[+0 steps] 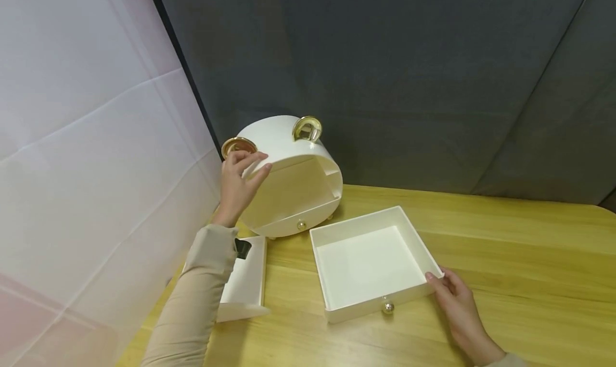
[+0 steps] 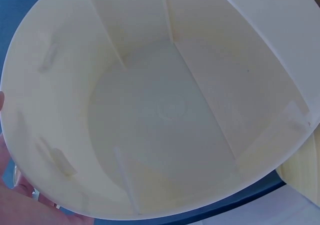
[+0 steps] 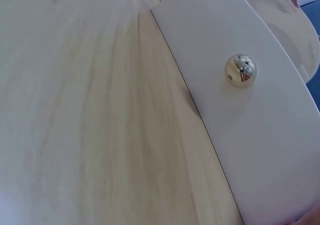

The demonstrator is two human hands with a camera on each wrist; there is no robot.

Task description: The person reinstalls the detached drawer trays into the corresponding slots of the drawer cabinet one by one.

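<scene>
Cream plastic drawer with a gold knob is lying on the wooden tabletop; my right hand is touching its front right corner, fingers relaxed. Farther back, my left hand is gripping the rim of the round white organizer, tipped toward me, beside the grey backdrop.

No readable text, label, brand, number or sign anywhere. Plain and unmarked: round white organizer, white drawer with gold knob, second drawer, wooden table, white sheet, grey backdrop. Inside of organizer, close up from left wrist, likewise blank.
</scene>
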